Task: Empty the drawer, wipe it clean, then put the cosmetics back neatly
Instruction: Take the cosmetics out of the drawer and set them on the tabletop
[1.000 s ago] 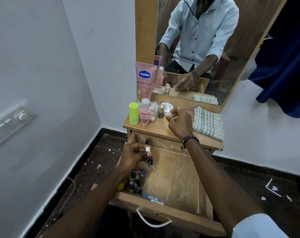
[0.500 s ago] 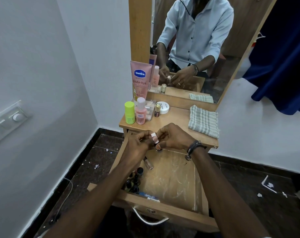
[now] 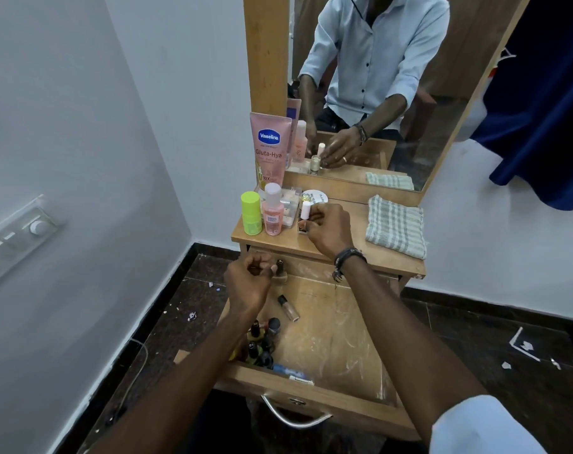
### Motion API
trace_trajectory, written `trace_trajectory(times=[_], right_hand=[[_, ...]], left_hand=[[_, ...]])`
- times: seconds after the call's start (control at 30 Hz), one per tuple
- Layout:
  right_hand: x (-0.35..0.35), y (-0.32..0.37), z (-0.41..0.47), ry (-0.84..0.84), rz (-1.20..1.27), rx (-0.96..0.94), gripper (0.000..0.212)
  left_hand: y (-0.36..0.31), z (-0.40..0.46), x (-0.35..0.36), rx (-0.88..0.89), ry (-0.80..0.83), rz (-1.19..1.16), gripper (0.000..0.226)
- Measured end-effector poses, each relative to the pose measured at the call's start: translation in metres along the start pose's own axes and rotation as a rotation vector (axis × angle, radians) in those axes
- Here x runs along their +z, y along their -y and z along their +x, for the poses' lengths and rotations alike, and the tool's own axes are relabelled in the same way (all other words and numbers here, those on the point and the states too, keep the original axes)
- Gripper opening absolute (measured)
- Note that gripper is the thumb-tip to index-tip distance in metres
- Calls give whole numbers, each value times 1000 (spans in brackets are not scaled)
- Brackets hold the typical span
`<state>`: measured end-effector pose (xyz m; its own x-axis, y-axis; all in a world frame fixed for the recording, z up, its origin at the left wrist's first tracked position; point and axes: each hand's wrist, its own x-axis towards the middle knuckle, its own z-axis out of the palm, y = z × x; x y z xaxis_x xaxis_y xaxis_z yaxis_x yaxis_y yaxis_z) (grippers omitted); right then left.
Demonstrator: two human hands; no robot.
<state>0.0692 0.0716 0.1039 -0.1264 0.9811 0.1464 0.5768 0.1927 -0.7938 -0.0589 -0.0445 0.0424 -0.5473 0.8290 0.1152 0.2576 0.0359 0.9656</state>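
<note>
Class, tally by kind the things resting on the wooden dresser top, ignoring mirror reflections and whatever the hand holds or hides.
Tubes: 1 (pink Vaseline tube)
Bottles: 2 (lime-green plastic bottle, pink plastic bottle)
Boxes: 1 (clear plastic box)
Jars: 1 (white round jar)
Cloths: 1 (green-and-white checked cloth)
Total: 6

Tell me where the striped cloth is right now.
The striped cloth lies on the right side of the dresser top, below the mirror and right of the right hand.
</note>
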Motion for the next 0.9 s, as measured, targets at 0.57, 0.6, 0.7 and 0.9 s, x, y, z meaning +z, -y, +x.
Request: trace_trajectory(times=[0.57,0.6,0.7,0.9], right_hand=[[16,-6,2,-123,-92,13,22],[15,-8,1,-134,-101,11,20],[10,-14,-10,-178,-102,-14,16],[-3,-32,-41,-207,-5,-115,11]], left_hand=[[11,10,3,61,113,387,19],[13,10,5,68,131,417,20],[15,14,11,67,179,510,21],[22,23,26,70,224,685,14]])
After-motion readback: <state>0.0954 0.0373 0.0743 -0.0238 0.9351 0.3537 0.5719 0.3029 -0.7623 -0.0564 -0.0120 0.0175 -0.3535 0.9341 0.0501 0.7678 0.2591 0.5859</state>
